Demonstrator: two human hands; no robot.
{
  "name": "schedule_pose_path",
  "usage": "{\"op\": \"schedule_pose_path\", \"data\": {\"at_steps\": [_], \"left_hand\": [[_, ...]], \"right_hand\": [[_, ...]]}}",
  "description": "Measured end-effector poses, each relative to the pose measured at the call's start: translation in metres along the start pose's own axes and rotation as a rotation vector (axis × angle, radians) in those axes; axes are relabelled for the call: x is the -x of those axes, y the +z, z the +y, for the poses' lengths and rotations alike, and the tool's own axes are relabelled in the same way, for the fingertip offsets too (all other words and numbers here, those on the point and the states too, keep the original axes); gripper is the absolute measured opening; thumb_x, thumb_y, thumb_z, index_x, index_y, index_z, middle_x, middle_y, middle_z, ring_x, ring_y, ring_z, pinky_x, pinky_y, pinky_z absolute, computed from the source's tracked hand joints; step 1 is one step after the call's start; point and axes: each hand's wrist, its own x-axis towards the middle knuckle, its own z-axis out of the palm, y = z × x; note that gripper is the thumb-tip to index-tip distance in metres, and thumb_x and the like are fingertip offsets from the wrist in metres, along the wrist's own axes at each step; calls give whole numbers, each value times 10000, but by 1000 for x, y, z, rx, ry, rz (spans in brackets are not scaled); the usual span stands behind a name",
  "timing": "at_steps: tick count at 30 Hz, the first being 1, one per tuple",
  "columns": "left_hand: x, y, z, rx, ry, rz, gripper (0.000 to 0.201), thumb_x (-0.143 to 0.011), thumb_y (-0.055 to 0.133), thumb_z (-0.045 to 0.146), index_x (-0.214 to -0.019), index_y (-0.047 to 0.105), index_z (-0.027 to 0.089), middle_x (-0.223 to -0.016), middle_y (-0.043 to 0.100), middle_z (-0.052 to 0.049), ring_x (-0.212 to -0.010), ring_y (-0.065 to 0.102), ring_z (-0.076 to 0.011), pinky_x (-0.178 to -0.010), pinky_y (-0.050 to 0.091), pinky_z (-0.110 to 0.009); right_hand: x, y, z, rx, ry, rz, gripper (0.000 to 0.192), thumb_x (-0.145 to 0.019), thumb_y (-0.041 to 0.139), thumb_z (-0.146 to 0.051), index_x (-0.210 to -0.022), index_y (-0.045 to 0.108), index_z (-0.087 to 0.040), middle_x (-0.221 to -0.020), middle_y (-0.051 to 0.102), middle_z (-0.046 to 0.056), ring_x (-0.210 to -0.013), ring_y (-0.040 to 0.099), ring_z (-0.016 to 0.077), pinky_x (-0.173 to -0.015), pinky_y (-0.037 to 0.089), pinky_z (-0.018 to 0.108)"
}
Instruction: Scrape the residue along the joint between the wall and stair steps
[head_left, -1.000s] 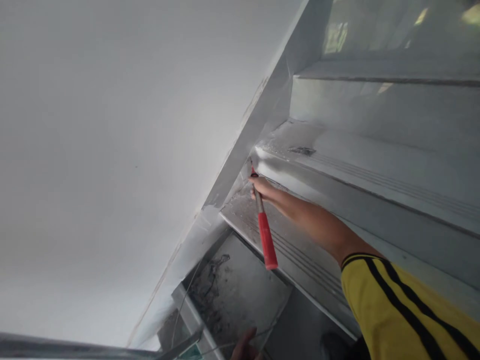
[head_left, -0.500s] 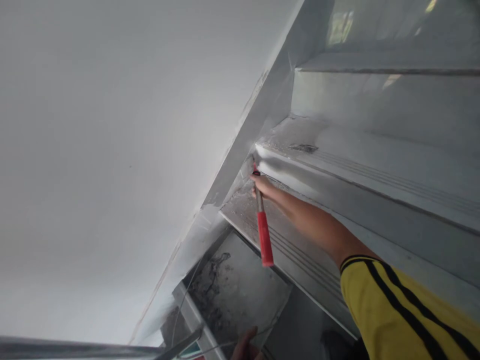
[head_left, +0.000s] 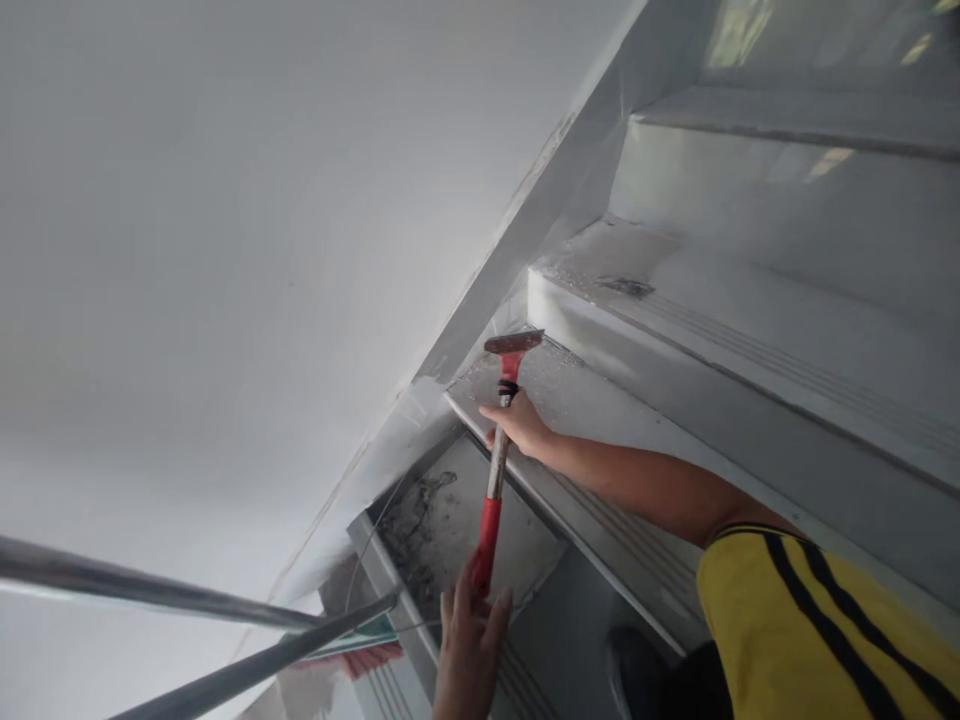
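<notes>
Bottom centre, the left hand (head_left: 469, 640) wraps the scraper's (head_left: 496, 470) red handle end. Just above, mid-frame, the right hand (head_left: 519, 425) closes round its metal shaft. Further up, the blade sits flat on a dusty grey stair (head_left: 585, 400) beside the white wall (head_left: 225, 250). Scraping well likely needs a low blade angle and steady pressure from both hands.
</notes>
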Motion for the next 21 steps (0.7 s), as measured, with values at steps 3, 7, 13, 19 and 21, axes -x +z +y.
{"op": "schedule_pose_path", "data": {"at_steps": [3, 7, 13, 19, 21], "left_hand": [[-10, 9, 3, -128, 149, 43, 594, -737, 602, 485, -1250, 516, 198, -1154, 444, -120, -921, 525, -220, -784, 484, -362], [-15, 23, 34, 134, 31, -171, 677, -780, 533, 493, -1338, 374, 143, -866, 547, -63, -612, 492, -136, -539, 444, -262], [-4, 30, 133, 387, -67, -236, 779, -795, 573, 514, -1424, 222, 214, -528, 390, 73, -419, 338, -73, -384, 251, -162], [11, 44, 204, 593, -37, -377, 732, -825, 567, 372, -1422, 180, 197, -526, 443, 68, -387, 349, -81, -347, 277, -175], [12, 47, 214, 581, -27, -387, 634, -843, 522, 335, -1384, 231, 181, -461, 397, 87, -339, 269, -73, -314, 218, -170]], "right_hand": [[-3, -6, -2, 68, 74, 70, 412, -808, 635, -245, -1037, 293, -232, -622, 467, -97, -313, 488, 112, -347, 499, 315], [-14, -5, -8, 109, 28, 129, 347, -833, 590, -285, -1009, 296, -227, -608, 446, -97, -330, 475, 99, -366, 503, 313], [-29, -6, -35, -48, 5, 42, 85, -853, 438, -153, -819, 371, -194, -516, 439, -65, -331, 443, 92, -351, 409, 216], [-38, -12, -68, 28, -24, -72, 180, -821, 470, -86, -684, 405, -182, -432, 402, -42, -356, 412, 96, -360, 367, 204], [-43, -12, -74, 32, -58, -110, 205, -801, 497, -60, -663, 408, -183, -427, 388, -42, -383, 424, 99, -382, 383, 199]]}}
